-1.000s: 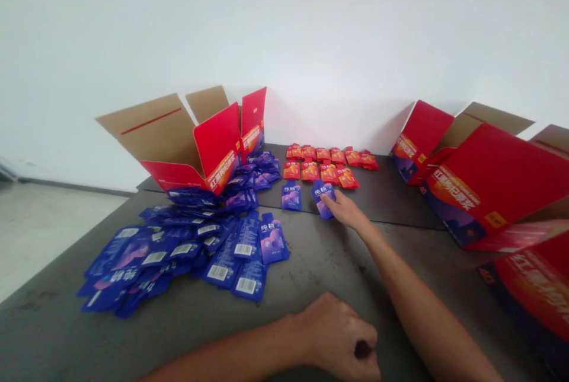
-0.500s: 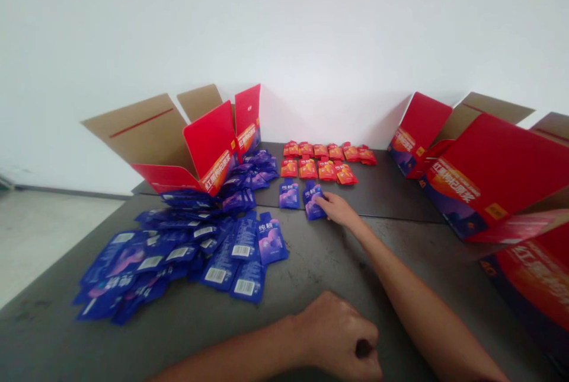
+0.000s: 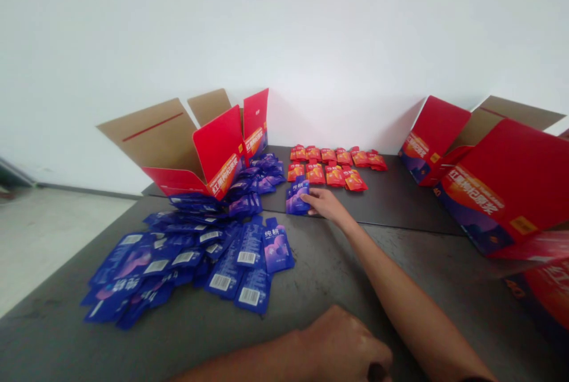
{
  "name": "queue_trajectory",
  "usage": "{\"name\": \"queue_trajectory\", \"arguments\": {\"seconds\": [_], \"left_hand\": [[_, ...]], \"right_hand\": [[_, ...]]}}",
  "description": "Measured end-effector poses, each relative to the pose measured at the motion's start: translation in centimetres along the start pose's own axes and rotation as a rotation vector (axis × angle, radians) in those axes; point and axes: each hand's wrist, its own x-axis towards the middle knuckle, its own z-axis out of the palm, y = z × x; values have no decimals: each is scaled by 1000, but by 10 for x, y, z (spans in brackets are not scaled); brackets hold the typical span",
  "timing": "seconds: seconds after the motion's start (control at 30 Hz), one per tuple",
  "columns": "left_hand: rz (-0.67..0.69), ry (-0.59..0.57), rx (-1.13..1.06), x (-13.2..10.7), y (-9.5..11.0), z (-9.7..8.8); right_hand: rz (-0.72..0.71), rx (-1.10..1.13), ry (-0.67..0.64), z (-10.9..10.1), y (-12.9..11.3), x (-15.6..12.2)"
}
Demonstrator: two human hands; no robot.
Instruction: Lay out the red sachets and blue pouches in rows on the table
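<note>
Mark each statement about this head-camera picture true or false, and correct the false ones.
1. The right hand rests on a blue pouch. True.
2. The red pouches lie in rows on the dark table. True.
3. The left hand holds a red pouch. False: it is a closed fist near the bottom of the view, with nothing visible in it.
4. All the other blue pouches are inside a carton. False: they lie in a loose heap on the table, in front of the open red carton.
5. Barcodes show on some of the blue pouches. True.
</note>
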Motion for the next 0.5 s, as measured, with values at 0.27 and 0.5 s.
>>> {"name": "queue_trajectory", "arguments": {"seconds": [0.27, 0.5], "left_hand": [[-21, -40, 9, 1, 3, -3], [-16, -53, 16, 2, 4, -5]], "right_hand": [[48, 4, 1, 4, 12, 6], [33, -123, 107, 2, 14, 6]]}}
